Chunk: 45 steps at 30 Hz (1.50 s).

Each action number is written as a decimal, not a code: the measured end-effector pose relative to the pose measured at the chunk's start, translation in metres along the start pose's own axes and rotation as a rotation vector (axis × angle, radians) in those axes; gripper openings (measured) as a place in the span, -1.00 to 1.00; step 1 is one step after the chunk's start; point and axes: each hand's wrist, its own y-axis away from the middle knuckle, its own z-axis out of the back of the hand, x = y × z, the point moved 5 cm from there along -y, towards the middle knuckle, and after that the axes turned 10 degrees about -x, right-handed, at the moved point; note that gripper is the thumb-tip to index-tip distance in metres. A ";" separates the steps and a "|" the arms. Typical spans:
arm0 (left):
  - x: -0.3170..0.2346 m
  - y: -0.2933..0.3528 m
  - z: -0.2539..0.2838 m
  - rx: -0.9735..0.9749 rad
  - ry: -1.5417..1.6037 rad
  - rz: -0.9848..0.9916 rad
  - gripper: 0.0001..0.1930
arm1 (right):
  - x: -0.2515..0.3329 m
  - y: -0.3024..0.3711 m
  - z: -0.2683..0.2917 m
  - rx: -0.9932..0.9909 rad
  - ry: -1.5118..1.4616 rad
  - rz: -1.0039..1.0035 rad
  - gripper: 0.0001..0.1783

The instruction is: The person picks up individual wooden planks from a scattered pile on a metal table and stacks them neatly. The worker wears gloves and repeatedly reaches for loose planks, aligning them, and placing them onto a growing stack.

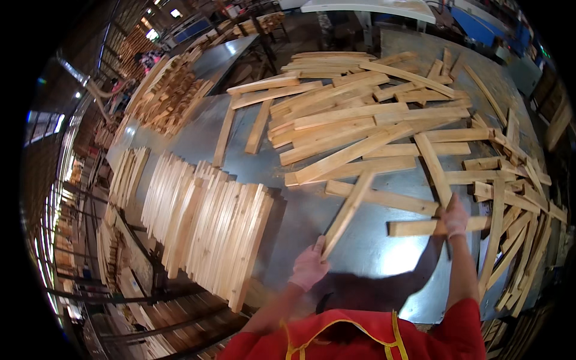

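Observation:
My left hand (309,264) is closed on the near end of a wooden slat (348,213), which slants up and away to the right over the metal table (300,240). Closed round the near end of another slat (433,168), my right hand (456,217) is farther right; this slat points away and slightly left. A third slat (414,228) lies crosswise under my right hand, and I cannot tell whether the fingers also grip it. Just beyond both hands, a loose slat (390,200) rests at an angle.
A neat row of slats (207,222) stands side by side at the left. Loose slats (348,120) are heaped on the far part of the table, and a tangled pile (516,222) lies at the right. More stacked wood (171,90) is at the far left, near a second metal table (225,57).

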 end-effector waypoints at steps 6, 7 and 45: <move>0.120 0.071 0.033 -0.308 -0.341 -0.039 -0.14 | 0.064 0.125 -0.001 0.095 -0.151 -0.095 0.02; 0.141 0.076 0.044 -0.354 -0.447 -0.071 -0.15 | 0.079 0.139 0.000 0.099 -0.151 -0.071 0.03; -0.009 0.016 -0.006 -0.289 -0.154 0.165 -0.09 | 0.308 -0.032 -0.047 0.004 -0.021 0.810 -0.23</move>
